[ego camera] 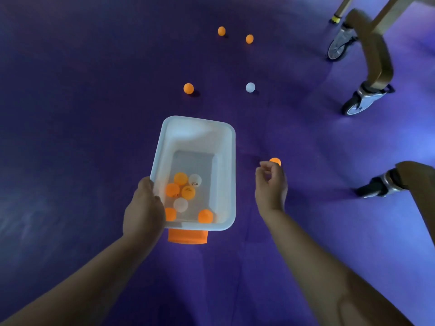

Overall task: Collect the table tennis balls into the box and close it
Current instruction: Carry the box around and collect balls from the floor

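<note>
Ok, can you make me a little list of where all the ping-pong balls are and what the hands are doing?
floor: purple
box: white plastic box, open, no lid on
balls in box: seven, five orange, two white
balls on floor: five, four orange, one white
left hand: grips the box's left rim
right hand: fingers curled by the nearest orange ball, touching unclear

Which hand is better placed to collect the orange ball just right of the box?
Right. The right hand has its fingertips at that orange ball; the left hand grips the white box by its left rim, on the far side.
</note>
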Demonstrator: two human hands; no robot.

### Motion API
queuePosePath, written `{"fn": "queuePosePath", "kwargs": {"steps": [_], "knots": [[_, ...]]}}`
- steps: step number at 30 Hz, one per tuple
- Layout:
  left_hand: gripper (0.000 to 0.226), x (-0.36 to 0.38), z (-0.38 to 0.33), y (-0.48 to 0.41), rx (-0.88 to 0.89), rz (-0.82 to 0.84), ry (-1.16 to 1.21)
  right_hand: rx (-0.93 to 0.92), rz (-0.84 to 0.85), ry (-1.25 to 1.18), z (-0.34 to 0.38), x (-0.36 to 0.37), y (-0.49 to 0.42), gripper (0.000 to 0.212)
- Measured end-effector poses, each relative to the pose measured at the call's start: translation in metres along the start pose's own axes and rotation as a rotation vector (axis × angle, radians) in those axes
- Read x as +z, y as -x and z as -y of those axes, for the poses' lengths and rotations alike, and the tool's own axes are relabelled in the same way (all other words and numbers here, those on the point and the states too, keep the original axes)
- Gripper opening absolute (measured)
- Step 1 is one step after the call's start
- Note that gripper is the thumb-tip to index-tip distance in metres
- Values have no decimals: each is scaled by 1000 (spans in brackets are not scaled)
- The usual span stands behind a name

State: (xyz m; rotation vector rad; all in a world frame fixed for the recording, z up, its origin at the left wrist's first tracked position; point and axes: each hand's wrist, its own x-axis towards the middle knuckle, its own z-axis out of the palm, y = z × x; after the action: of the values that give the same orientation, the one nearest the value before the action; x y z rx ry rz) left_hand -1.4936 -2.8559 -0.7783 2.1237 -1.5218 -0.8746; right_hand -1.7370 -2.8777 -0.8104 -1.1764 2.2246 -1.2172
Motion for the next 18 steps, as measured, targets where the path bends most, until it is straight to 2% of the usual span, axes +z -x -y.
{"fn": "queuePosePath", "kwargs": {"steps": [3,6,10,12,14,18], "knots": [[22,5,-6,-8,-17,-31,-82,-17,65,336,-29,4,-35,24],[22,8,-7,-10,-23,-41,-182,9,217,622,-42,7,-63,43],[21,10,-4,-13,-20,-42,-212,65,467,783,-47,13,-85,70],[23,11,-4,-14,-21,-39,-212,65,514,817,-49,16,-88,67],[24,11,-3,-15,-19,-41,-207,78,441,784,-53,16,-85,57],[26,11,-2,-15,-3,-50,-212,77,329,484,-42,16,-66,46]]}}
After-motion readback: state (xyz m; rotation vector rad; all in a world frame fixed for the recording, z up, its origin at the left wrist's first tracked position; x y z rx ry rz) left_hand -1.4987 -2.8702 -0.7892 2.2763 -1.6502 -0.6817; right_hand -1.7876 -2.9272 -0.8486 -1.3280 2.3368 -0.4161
